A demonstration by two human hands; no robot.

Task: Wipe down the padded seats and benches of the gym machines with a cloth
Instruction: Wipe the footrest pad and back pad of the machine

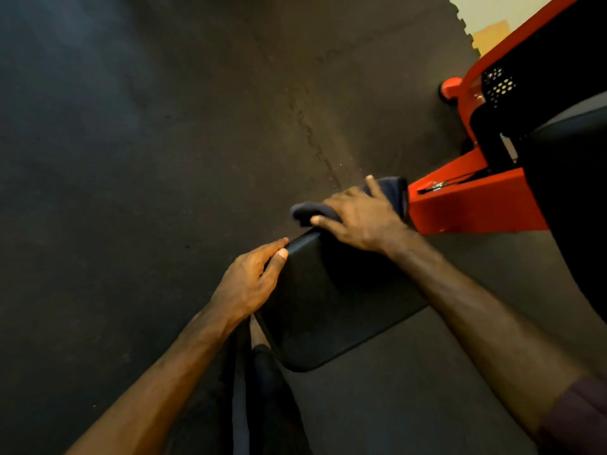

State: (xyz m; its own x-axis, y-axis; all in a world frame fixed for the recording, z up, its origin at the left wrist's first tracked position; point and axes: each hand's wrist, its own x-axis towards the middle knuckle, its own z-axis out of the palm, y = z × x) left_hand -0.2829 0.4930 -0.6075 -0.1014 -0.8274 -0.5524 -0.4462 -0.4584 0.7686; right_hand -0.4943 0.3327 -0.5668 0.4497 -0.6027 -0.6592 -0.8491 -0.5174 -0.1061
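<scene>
Right hand (pixel 361 218) presses the dark cloth (pixel 387 188) flat-fingered at the padded seat's (pixel 331 303) far edge; left hand (pixel 253 284) pinches its left edge. Most of it looks unwiped, I reckon.

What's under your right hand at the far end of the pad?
The right hand presses a dark cloth onto the far edge of the black padded seat. The cloth shows beyond the fingers on both sides; the part under the palm, and the pad edge beneath it, are covered.

Gym: red machine frame (pixel 473 205), rubber floor (pixel 131 159).
</scene>
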